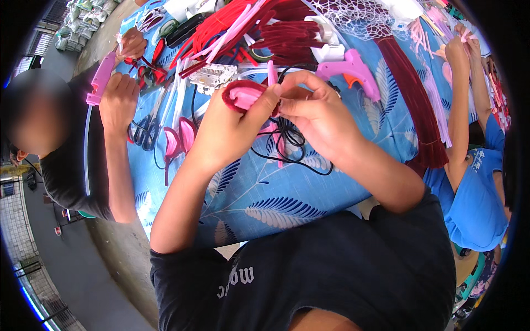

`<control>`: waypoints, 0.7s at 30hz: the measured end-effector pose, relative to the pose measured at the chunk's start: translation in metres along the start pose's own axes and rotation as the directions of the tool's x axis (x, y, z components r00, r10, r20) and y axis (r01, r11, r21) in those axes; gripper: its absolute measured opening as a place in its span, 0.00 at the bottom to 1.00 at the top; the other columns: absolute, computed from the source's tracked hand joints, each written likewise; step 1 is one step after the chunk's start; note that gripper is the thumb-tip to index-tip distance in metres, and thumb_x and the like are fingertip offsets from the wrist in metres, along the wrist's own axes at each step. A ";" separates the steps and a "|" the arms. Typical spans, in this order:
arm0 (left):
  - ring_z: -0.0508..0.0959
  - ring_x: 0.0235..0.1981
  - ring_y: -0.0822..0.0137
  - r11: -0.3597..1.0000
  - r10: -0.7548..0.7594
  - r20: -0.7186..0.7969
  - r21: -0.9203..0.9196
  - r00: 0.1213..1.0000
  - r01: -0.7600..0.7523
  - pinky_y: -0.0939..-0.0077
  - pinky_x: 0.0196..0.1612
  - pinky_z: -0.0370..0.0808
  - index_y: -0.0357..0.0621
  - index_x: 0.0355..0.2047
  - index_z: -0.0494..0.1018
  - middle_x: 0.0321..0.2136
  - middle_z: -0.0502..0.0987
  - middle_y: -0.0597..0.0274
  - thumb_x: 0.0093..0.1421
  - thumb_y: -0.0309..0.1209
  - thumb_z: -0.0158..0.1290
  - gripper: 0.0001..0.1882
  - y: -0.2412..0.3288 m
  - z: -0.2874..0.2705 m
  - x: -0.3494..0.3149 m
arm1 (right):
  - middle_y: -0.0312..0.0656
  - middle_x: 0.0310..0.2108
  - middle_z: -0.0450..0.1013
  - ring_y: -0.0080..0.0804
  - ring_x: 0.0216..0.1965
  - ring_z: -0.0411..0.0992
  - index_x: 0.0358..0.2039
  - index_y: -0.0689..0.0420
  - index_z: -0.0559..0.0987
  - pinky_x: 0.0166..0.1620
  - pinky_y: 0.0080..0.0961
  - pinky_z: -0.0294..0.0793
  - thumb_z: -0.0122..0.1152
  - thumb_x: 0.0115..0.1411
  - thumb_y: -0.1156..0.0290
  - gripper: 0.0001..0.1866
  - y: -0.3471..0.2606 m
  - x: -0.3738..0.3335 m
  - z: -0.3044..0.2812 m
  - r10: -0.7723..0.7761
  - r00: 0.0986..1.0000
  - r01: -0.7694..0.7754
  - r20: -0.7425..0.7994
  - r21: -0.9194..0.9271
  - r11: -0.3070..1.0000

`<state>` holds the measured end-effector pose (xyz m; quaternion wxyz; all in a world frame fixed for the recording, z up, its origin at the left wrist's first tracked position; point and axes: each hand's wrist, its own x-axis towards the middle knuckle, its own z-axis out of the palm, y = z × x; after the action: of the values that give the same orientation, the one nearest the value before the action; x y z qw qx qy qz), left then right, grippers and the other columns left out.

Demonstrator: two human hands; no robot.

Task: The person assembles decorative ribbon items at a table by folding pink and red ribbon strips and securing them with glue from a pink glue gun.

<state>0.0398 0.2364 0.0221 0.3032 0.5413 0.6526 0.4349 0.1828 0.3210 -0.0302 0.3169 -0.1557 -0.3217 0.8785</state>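
Observation:
A curved petal piece (243,98) of fuzzy pipe cleaner, pink inside with a dark red rim, is gripped in my left hand (221,132). The thumb presses along its near side. At its right end, my right hand (320,113) pinches with thumb and forefinger; what lies between those fingertips is mostly hidden. Similar pink and dark red petals (179,138) on a stem lie on the table left of my left forearm. Under my hands is a tangled black cord (290,138), with a pink strip (279,149) beside it.
A pink glue gun (353,73) lies beyond my right hand. Red pipe cleaners (232,27) are heaped at the back, and a dark red bundle (406,94) lies right. Scissors (146,132) lie left. People work at both sides; the left one holds a glue gun (100,80).

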 end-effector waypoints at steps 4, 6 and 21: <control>0.68 0.16 0.73 0.995 -0.049 0.025 0.091 0.998 0.047 0.72 0.21 0.66 0.34 0.23 0.74 0.13 0.72 0.59 0.62 0.35 0.53 0.15 0.002 -0.001 -0.002 | 0.39 0.32 0.73 0.29 0.37 0.73 0.35 0.58 0.75 0.45 0.26 0.71 0.57 0.53 0.87 0.11 -0.001 0.002 -0.004 0.055 0.998 -0.053 -0.024 0.075 0.996; 0.69 0.14 0.66 0.993 -0.009 0.011 0.117 1.000 0.007 0.69 0.21 0.66 0.34 0.23 0.74 0.13 0.72 0.55 0.62 0.35 0.53 0.16 0.001 0.001 -0.002 | 0.40 0.32 0.73 0.29 0.37 0.73 0.35 0.58 0.75 0.45 0.26 0.71 0.57 0.53 0.86 0.11 0.001 0.001 -0.003 0.045 0.999 -0.044 -0.020 0.084 0.996; 0.71 0.15 0.65 0.992 0.037 0.090 0.118 0.995 -0.047 0.70 0.22 0.66 0.33 0.25 0.75 0.15 0.73 0.54 0.60 0.35 0.56 0.15 0.012 -0.011 -0.014 | 0.43 0.32 0.75 0.30 0.35 0.75 0.35 0.64 0.76 0.42 0.25 0.72 0.59 0.52 0.83 0.09 -0.010 0.010 -0.003 0.256 0.958 -0.259 0.127 0.005 0.966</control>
<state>0.0388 0.2209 0.0367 0.2891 0.5908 0.6522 0.3768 0.1811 0.3343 -0.0265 0.1807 -0.1376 -0.3086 0.9237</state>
